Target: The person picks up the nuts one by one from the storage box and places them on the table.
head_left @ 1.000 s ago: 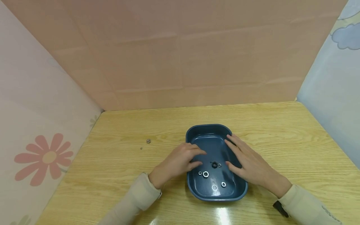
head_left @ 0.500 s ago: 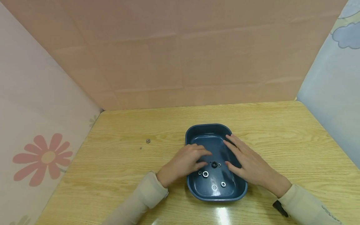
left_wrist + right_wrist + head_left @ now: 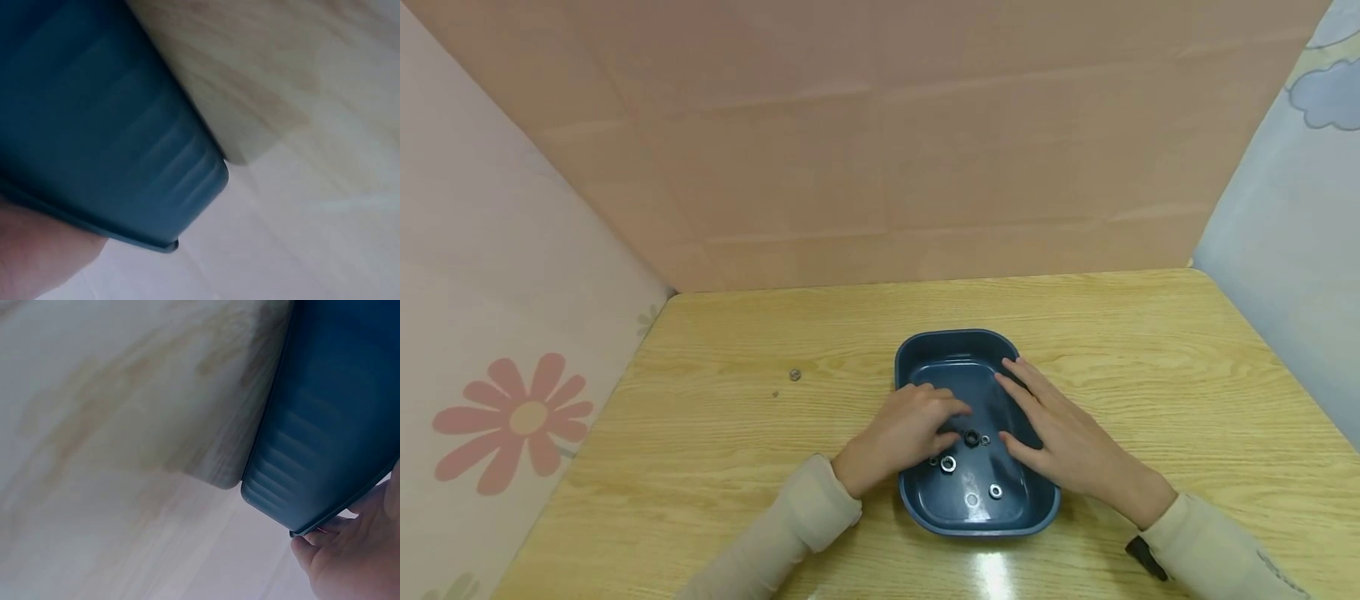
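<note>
Plainly apart, thumb and forefinger of the left hand (image 3: 912, 423) reach over the blue tray (image 3: 962, 385), lower centre of frame, thumb tip just left of a black nut (image 3: 972, 438); right hand (image 3: 1063, 437), fingers spread, lies across the tray's right rim. On the tray floor, a silver ring (image 3: 948, 464) sits below left, a smaller ring (image 3: 996, 492) below right. Farther out, left of centre: small metal piece (image 3: 795, 375), tinier bit (image 3: 775, 394), wood-grain table (image 3: 1112, 333).
</note>
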A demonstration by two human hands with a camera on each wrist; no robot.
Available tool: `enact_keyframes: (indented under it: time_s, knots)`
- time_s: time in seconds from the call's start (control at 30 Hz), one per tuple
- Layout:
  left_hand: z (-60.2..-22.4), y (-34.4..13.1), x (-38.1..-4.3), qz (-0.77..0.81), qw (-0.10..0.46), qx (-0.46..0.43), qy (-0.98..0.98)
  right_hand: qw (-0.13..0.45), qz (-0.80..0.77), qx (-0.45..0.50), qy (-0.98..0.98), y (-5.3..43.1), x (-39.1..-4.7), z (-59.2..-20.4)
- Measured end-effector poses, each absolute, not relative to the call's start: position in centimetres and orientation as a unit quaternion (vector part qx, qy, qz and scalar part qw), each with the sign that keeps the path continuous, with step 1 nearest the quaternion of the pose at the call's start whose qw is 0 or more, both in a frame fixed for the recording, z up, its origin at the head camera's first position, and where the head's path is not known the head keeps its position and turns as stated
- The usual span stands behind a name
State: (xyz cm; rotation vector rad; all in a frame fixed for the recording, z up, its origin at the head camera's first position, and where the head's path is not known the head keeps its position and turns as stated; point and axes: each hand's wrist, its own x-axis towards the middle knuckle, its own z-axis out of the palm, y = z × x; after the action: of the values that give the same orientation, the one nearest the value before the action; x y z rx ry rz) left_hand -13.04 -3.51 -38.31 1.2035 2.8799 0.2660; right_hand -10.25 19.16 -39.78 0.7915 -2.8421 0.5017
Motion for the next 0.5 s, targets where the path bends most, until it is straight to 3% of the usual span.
enact_keyframes:
  time_s: [0.5]
  knots:
    - [-39.10, -2.66, -12.81, 0.007, -0.030, 0.378, 0.925, 0.080, 0.167, 0.271, -0.945, 19.15, -10.18, -40.00]
